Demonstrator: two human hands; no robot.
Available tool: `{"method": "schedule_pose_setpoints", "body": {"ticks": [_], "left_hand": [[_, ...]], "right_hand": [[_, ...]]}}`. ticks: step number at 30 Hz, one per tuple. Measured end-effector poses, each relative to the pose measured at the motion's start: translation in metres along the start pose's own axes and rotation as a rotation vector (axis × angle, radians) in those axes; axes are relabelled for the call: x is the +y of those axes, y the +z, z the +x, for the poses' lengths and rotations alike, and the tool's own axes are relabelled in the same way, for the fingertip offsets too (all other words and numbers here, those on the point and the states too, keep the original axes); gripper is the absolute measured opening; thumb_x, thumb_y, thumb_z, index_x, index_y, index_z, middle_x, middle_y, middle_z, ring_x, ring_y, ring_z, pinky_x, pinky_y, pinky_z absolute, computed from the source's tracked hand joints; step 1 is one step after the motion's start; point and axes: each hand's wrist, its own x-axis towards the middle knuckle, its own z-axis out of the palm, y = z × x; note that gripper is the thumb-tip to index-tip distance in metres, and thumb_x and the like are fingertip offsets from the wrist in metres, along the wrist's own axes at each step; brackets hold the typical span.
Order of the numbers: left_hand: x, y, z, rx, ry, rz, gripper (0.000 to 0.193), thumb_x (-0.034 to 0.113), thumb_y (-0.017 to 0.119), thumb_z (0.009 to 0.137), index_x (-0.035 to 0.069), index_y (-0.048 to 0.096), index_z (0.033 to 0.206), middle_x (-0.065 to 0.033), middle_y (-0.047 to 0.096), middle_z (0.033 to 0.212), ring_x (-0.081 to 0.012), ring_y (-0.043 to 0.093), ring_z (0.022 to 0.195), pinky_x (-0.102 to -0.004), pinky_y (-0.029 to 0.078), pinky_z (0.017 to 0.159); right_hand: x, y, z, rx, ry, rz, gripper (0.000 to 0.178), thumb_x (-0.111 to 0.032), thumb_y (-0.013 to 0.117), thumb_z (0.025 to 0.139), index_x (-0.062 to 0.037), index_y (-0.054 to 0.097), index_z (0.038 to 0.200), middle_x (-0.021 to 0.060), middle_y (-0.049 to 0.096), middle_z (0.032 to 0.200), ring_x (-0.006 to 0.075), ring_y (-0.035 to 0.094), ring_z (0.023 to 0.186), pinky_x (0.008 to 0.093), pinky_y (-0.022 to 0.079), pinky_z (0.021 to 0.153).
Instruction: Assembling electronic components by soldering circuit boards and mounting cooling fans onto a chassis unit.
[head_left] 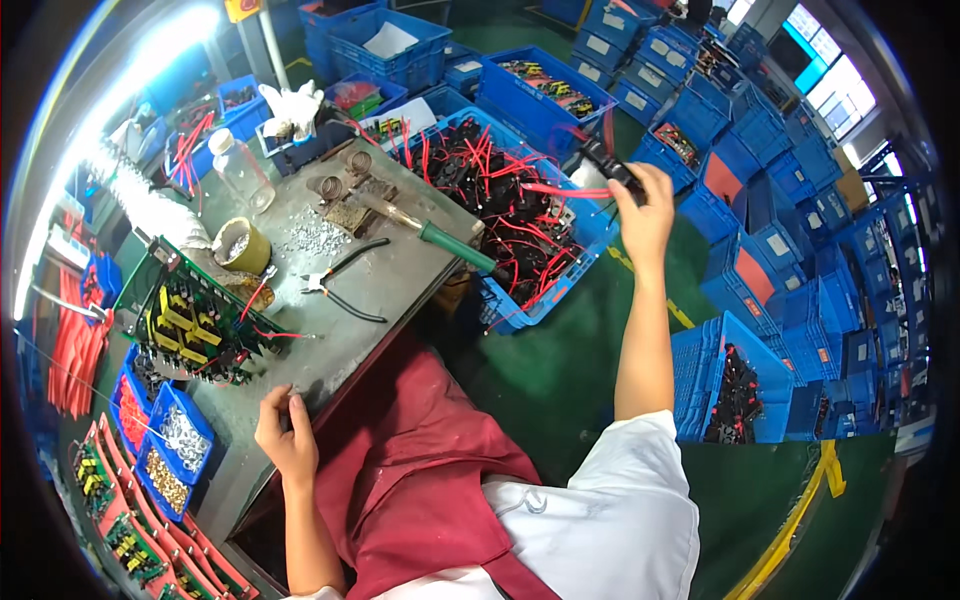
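My right hand (648, 205) is raised over the right side of a blue crate. Its fingers are closed on a black part with red wires (610, 168), smeared by motion at its far end. The blue crate (520, 318) below is heaped with similar black parts and red wires (490, 195). My left hand (288, 432) rests by the workbench's near edge, its fingers loosely bent and apart, with nothing visible in them. Closest to it is a green circuit board with yellow components (185, 325), standing at a tilt on the bench.
On the metal workbench (390, 285) lie cutting pliers (335, 280), a green-handled soldering iron (440, 238), a yellow cup (243, 247) and a clear bottle (243, 178). Small blue bins (183, 440) of metal parts sit at the left. Stacked blue crates (770, 260) fill the right side.
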Motion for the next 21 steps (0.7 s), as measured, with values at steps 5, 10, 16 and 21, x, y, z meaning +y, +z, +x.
{"method": "schedule_pose_setpoints", "body": {"ticks": [5,10,16,21], "left_hand": [[0.050,-0.089,0.018,0.052,0.129,0.020,0.013,0.004,0.064,0.104,-0.005,0.069,0.113,-0.0062,0.068,0.097,-0.0106,0.062,0.084,-0.0257,0.050,0.078],[0.128,-0.226,0.065,0.046,0.268,-0.165,0.013,0.004,0.063,0.105,-0.003,0.070,0.114,-0.0051,0.067,0.105,-0.0105,0.063,0.091,-0.0234,0.050,0.082],[0.168,-0.421,0.061,-0.186,0.290,-0.008,0.066,0.027,0.084,0.085,0.000,0.061,0.140,-0.0182,0.068,0.131,-0.0298,0.065,0.122,-0.0397,0.049,0.102],[0.118,-0.546,0.004,-0.287,0.142,0.181,0.072,0.019,0.078,0.087,-0.001,0.050,0.150,-0.0257,0.066,0.128,-0.0425,0.065,0.117,-0.0460,0.051,0.102]], "right_hand": [[-0.116,-0.025,-0.016,0.152,0.234,1.193,0.062,-0.011,0.077,0.098,-0.0058,0.046,0.152,0.0133,0.059,0.143,0.0263,0.061,0.130,0.0415,0.055,0.107],[-0.333,0.013,-0.077,-0.075,0.180,1.434,0.056,-0.015,0.086,0.090,0.0006,0.057,0.135,0.0120,0.066,0.128,0.0216,0.067,0.114,0.0359,0.057,0.093],[-0.596,0.074,-0.160,-0.260,-0.094,1.165,0.045,-0.009,0.090,0.081,0.0010,0.069,0.120,0.0195,0.072,0.122,0.0299,0.070,0.113,0.0386,0.056,0.098],[-0.745,0.086,-0.217,-0.511,-0.269,1.207,0.039,-0.013,0.086,0.087,0.0014,0.069,0.119,0.0222,0.073,0.124,0.0324,0.071,0.117,0.0410,0.057,0.100]]}}
